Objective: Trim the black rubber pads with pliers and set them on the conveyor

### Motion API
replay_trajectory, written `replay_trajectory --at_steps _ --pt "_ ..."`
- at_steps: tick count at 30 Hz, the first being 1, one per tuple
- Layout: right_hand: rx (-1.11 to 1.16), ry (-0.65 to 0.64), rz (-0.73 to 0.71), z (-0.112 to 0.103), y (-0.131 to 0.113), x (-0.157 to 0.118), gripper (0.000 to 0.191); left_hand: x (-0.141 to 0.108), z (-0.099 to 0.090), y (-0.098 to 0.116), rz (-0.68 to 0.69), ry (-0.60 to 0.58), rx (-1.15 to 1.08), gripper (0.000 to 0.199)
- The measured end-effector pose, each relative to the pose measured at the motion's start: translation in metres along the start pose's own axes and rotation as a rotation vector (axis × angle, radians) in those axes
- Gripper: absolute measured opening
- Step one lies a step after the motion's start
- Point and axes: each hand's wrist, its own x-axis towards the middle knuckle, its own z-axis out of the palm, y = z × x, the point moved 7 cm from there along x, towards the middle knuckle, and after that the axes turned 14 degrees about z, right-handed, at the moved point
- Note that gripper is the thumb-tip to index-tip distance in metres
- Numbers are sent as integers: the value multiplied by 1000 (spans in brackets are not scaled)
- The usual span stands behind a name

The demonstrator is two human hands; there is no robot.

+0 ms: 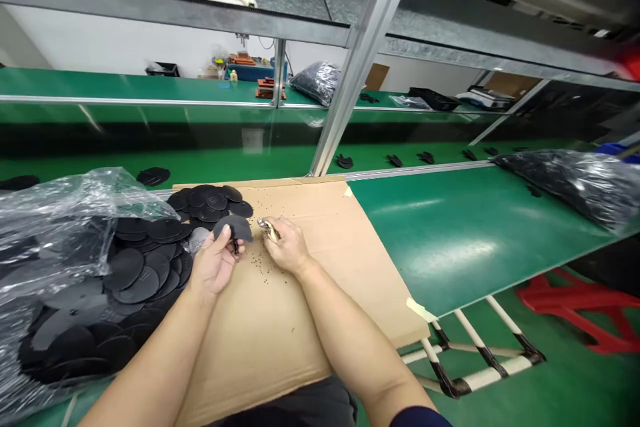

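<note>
My left hand [215,263] grips a black rounded disc [234,228] by its edge, thumb on top. In my right hand [287,243] is a small pair of cutters [268,228] with pale handles, its metal tip pointing at the disc and a little apart from it. Both hands are over a cardboard sheet [280,333] sprinkled with tiny dark bits. Just beyond the held disc lies a pile of black discs [206,200]. To my left, many more discs [143,283] spill from a clear plastic bag [120,197].
A green conveyor belt [240,153] runs behind the cardboard, carrying several black pieces [426,157]. A metal post [353,73] rises close beyond my hands. On the right, a filled plastic bag [575,180] rests on the green table [440,227], with a red stool [575,307] below.
</note>
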Motion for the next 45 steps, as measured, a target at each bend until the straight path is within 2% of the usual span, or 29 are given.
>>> replay_trajectory --at_steps 2,6,12,20,26,38,41,45 --pt "25 -9 -44 -1 -4 -1 29 1 -2 0 0 23 -5 41" --pt "37 -39 -148 0 -13 -4 30 2 -1 -3 -74 -7 -71 35" --pt "-123 -171 -244 11 -26 -9 30 0 2 -9 -196 -42 -120 18" --pt "-226 -301 -195 20 -26 -13 33 -3 3 -13 -268 -68 -141 14" --pt "-249 -346 -144 23 -22 -12 31 -4 5 -12 -259 -89 -122 16" --pt "-309 -425 -91 26 -22 -13 26 0 -3 -13 -174 -12 -44 19" --pt "-273 -427 -85 27 -22 -14 27 0 -2 -13 -169 -9 -30 22" --pt "-102 -384 -45 24 -17 -11 29 0 2 -14 -168 5 -59 26"
